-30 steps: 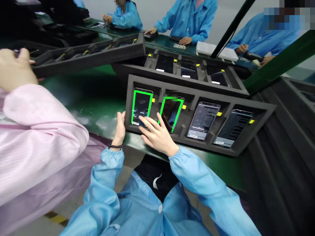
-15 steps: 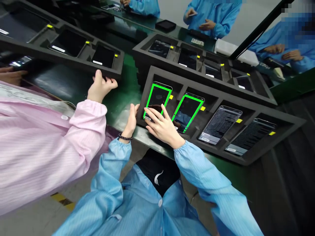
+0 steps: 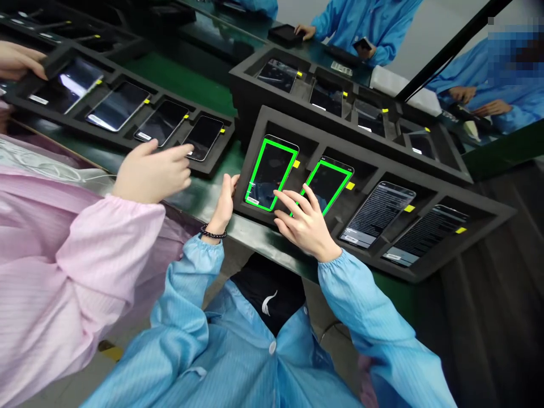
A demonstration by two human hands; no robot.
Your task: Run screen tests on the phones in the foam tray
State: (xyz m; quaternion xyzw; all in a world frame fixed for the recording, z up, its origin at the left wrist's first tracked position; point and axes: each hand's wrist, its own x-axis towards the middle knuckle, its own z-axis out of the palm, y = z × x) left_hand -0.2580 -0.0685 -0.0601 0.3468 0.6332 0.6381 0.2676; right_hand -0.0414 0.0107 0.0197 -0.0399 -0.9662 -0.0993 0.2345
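A black foam tray [image 3: 374, 158] lies in front of me with smartphones in its pockets. The leftmost phone [image 3: 272, 170] and the phone beside it [image 3: 327, 178] each show a bright green frame around a dark screen. Lines of text fill the screens of the third phone [image 3: 379, 212] and the rightmost phone [image 3: 429, 233]. My left hand [image 3: 224, 203] grips the tray's left end, its fingers partly hidden by the edge. Over the second phone's lower part is my right hand [image 3: 308, 224], fingers spread; whether a fingertip touches the glass I cannot tell.
Behind stands a stack of foam trays [image 3: 304, 93] with more phones. To the left, a person in a pink sleeve [image 3: 114, 243] has both hands at another phone tray [image 3: 170, 150]. Across the green bench, people in blue coats [image 3: 361, 25] work near a white box [image 3: 408, 93].
My right hand has moved right, from the leftmost phone to the second one. My left hand stays at the tray's end. The neighbour's tray has come nearer mine, with phones visible in it.
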